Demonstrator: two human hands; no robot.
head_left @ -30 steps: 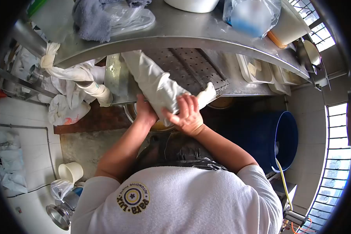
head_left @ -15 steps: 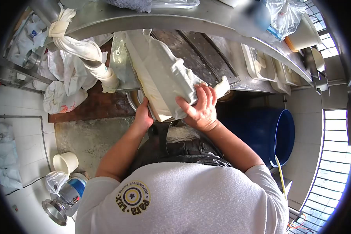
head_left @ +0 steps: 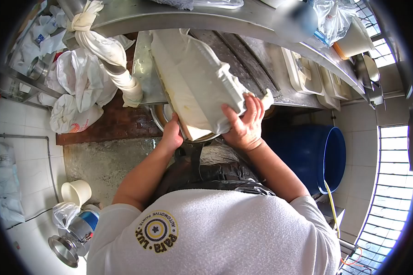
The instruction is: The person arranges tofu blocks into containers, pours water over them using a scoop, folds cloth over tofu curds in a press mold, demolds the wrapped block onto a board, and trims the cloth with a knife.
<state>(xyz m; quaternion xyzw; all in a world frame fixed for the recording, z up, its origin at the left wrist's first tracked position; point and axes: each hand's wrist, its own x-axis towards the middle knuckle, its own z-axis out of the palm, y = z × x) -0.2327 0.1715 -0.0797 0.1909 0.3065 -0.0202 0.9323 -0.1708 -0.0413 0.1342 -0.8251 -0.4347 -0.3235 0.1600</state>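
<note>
A long bundle wrapped in white cloth (head_left: 199, 75) lies slanted over the front edge of a metal counter (head_left: 144, 68). Its near end is between my two hands. My left hand (head_left: 172, 134) grips the left side of that end, where a pale yellowish strip shows along the edge. On the right side, my right hand (head_left: 244, 123) has its fingers curled over the cloth, with the thumb on top. Beyond the bundle is a perforated metal tray (head_left: 243, 59). Below the near end, the rim of a round metal container (head_left: 157, 118) shows partly.
A blue barrel (head_left: 334, 160) stands at the right. White plastic trays (head_left: 303, 73) sit on the counter's right. A metal shelf (head_left: 192, 17) crosses above. Twisted cloth (head_left: 108, 50) wraps the left post. A white bucket (head_left: 76, 191) is on the floor at left.
The cloth bundle's right side has been drawn right, exposing more of the pale strip and broadening its visible top. My right hand has shifted right with it; my left hand stays near the left edge.
</note>
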